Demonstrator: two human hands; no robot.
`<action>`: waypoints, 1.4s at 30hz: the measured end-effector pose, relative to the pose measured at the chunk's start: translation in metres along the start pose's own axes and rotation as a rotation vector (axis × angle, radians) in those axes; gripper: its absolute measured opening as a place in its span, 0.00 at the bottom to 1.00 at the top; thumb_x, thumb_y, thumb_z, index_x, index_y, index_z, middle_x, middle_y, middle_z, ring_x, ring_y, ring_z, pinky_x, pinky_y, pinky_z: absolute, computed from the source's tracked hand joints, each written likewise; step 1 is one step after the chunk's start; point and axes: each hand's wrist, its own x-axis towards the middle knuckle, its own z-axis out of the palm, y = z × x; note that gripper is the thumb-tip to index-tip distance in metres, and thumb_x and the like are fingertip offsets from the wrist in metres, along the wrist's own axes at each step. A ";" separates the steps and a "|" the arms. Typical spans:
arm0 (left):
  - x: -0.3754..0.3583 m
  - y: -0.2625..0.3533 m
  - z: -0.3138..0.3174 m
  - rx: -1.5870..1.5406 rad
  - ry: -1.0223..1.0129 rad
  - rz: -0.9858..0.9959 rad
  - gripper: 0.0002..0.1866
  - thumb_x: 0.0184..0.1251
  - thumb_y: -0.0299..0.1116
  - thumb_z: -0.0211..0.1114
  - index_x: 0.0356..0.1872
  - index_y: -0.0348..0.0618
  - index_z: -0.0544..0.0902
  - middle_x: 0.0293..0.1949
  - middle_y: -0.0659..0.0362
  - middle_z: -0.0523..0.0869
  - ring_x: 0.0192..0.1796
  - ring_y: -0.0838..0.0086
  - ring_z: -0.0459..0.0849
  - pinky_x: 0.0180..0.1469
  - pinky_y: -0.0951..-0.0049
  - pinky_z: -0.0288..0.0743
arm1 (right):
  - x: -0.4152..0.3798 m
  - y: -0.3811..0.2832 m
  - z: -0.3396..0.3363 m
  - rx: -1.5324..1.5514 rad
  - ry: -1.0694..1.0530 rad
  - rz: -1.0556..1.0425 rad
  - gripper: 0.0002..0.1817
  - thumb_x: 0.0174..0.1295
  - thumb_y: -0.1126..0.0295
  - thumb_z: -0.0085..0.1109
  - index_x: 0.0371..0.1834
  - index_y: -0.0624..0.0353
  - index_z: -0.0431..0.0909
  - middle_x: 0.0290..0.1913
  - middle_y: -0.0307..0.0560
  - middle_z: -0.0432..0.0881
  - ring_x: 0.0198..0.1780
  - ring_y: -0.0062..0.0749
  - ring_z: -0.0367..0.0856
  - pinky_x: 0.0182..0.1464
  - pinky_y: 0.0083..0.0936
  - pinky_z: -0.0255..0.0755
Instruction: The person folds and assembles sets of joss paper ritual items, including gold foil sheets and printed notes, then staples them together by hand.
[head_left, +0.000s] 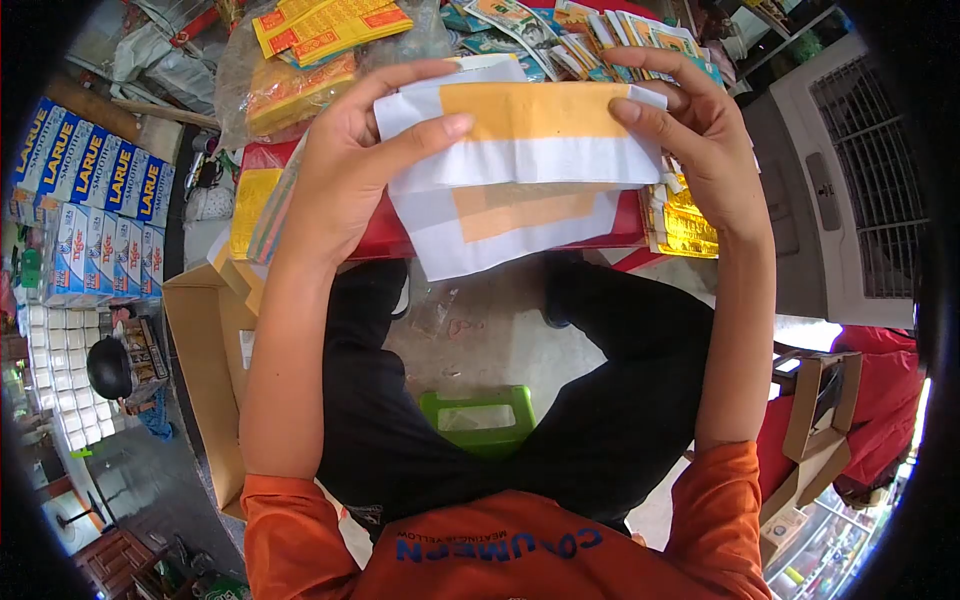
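Both hands hold up white paper sheets (pixel 540 160) that carry a yellow-orange rectangle, above the front edge of a red table (pixel 625 228). The thumb of my left hand (pixel 375 140) presses the left part of the upper sheet, with its fingers behind. My right hand (pixel 700 140) pinches the upper right corner between thumb and fingers. A second sheet hangs lower, tilted, under the first. Behind the hands lie printed paper notes (pixel 510 25) in a loose pile. Near my right wrist is a gold foil packet (pixel 685 225).
Yellow and red printed paper bundles (pixel 330 30) lie on clear plastic at the back left. An open cardboard box (pixel 205 370) stands left of my legs. Stacked beer cartons (pixel 90 170) are further left. A green plastic stool (pixel 480 418) shows between my legs.
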 end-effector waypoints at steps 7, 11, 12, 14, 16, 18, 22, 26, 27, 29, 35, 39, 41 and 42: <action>-0.005 0.002 0.000 0.107 0.027 0.049 0.21 0.65 0.27 0.76 0.57 0.35 0.83 0.47 0.58 0.90 0.48 0.77 0.88 0.53 0.78 0.80 | 0.001 0.007 -0.003 -0.027 -0.075 -0.056 0.24 0.63 0.69 0.72 0.64 0.56 0.82 0.58 0.46 0.88 0.58 0.25 0.86 0.65 0.25 0.77; -0.006 0.001 0.007 0.162 -0.029 0.140 0.17 0.65 0.25 0.76 0.54 0.34 0.84 0.48 0.58 0.89 0.48 0.78 0.87 0.53 0.77 0.80 | -0.001 -0.009 0.007 -0.414 -0.103 -0.198 0.25 0.59 0.67 0.74 0.62 0.56 0.84 0.60 0.47 0.86 0.64 0.31 0.82 0.71 0.30 0.69; -0.006 0.000 0.008 0.182 -0.040 0.162 0.16 0.65 0.24 0.76 0.53 0.34 0.84 0.48 0.58 0.89 0.48 0.79 0.87 0.53 0.77 0.80 | -0.002 -0.013 0.012 -0.545 -0.106 -0.250 0.25 0.59 0.66 0.75 0.61 0.56 0.84 0.59 0.47 0.86 0.65 0.33 0.81 0.72 0.31 0.68; -0.007 -0.001 0.012 0.189 -0.050 0.180 0.16 0.66 0.23 0.75 0.53 0.34 0.85 0.48 0.58 0.89 0.48 0.79 0.87 0.52 0.77 0.80 | -0.001 -0.013 0.021 -0.518 -0.088 -0.282 0.22 0.58 0.66 0.76 0.56 0.57 0.87 0.55 0.45 0.87 0.61 0.31 0.83 0.68 0.30 0.70; -0.007 -0.002 0.013 0.195 -0.062 0.199 0.15 0.66 0.23 0.75 0.52 0.34 0.85 0.48 0.58 0.89 0.48 0.79 0.87 0.52 0.77 0.80 | 0.001 -0.010 0.025 -0.439 -0.111 -0.214 0.21 0.59 0.57 0.77 0.48 0.61 0.88 0.40 0.42 0.88 0.44 0.25 0.85 0.51 0.26 0.78; -0.008 -0.003 0.014 0.190 -0.054 0.187 0.15 0.66 0.23 0.75 0.52 0.35 0.85 0.47 0.58 0.89 0.48 0.79 0.87 0.52 0.77 0.80 | 0.001 -0.010 0.026 -0.412 -0.108 -0.165 0.20 0.59 0.57 0.77 0.46 0.62 0.88 0.37 0.41 0.87 0.40 0.24 0.84 0.47 0.25 0.78; -0.008 -0.003 0.014 0.187 -0.048 0.200 0.14 0.66 0.23 0.75 0.51 0.35 0.85 0.47 0.58 0.89 0.48 0.79 0.86 0.52 0.78 0.80 | 0.005 -0.009 0.026 -0.320 -0.112 -0.123 0.17 0.62 0.59 0.75 0.42 0.63 0.88 0.32 0.39 0.86 0.36 0.20 0.81 0.43 0.23 0.76; -0.008 -0.003 0.011 0.184 -0.041 0.192 0.14 0.66 0.23 0.75 0.51 0.35 0.85 0.46 0.60 0.89 0.48 0.80 0.86 0.51 0.78 0.80 | 0.004 -0.013 0.027 -0.350 -0.097 -0.141 0.15 0.63 0.60 0.74 0.42 0.63 0.89 0.32 0.39 0.86 0.36 0.20 0.81 0.43 0.22 0.76; -0.008 -0.004 0.010 0.194 -0.041 0.204 0.14 0.66 0.23 0.75 0.51 0.35 0.85 0.46 0.60 0.89 0.48 0.81 0.86 0.51 0.78 0.79 | 0.004 -0.016 0.026 -0.353 -0.118 -0.117 0.13 0.62 0.65 0.75 0.43 0.63 0.89 0.37 0.39 0.87 0.40 0.19 0.83 0.47 0.20 0.78; -0.009 -0.003 0.010 0.202 -0.034 0.205 0.14 0.66 0.23 0.75 0.51 0.35 0.85 0.45 0.60 0.89 0.47 0.81 0.86 0.51 0.78 0.79 | 0.004 -0.017 0.025 -0.356 -0.139 -0.092 0.11 0.62 0.69 0.75 0.44 0.63 0.89 0.41 0.39 0.89 0.43 0.19 0.85 0.51 0.18 0.81; -0.008 -0.003 0.007 0.223 -0.020 0.228 0.14 0.65 0.23 0.75 0.51 0.35 0.86 0.46 0.60 0.90 0.48 0.80 0.86 0.52 0.78 0.79 | 0.003 -0.016 0.027 -0.319 -0.085 -0.114 0.10 0.64 0.69 0.71 0.41 0.66 0.88 0.34 0.39 0.86 0.39 0.18 0.81 0.48 0.22 0.79; -0.009 0.002 0.009 0.285 0.005 0.257 0.12 0.65 0.25 0.76 0.49 0.36 0.90 0.44 0.60 0.92 0.47 0.81 0.87 0.52 0.78 0.79 | 0.001 -0.017 0.030 -0.335 -0.072 -0.147 0.09 0.64 0.70 0.71 0.41 0.67 0.88 0.35 0.40 0.86 0.40 0.18 0.81 0.49 0.21 0.79; -0.009 0.001 0.006 0.327 0.006 0.279 0.11 0.66 0.24 0.75 0.48 0.35 0.91 0.44 0.59 0.92 0.45 0.82 0.87 0.50 0.80 0.80 | 0.001 -0.021 0.027 -0.353 -0.080 -0.157 0.10 0.64 0.70 0.71 0.41 0.67 0.88 0.35 0.39 0.86 0.40 0.18 0.81 0.49 0.22 0.79; -0.009 0.001 0.004 0.369 0.007 0.299 0.10 0.67 0.23 0.74 0.48 0.34 0.91 0.44 0.58 0.93 0.43 0.82 0.87 0.47 0.82 0.80 | 0.000 -0.022 0.021 -0.391 -0.090 -0.149 0.10 0.64 0.70 0.71 0.41 0.66 0.89 0.36 0.39 0.87 0.41 0.18 0.82 0.49 0.22 0.79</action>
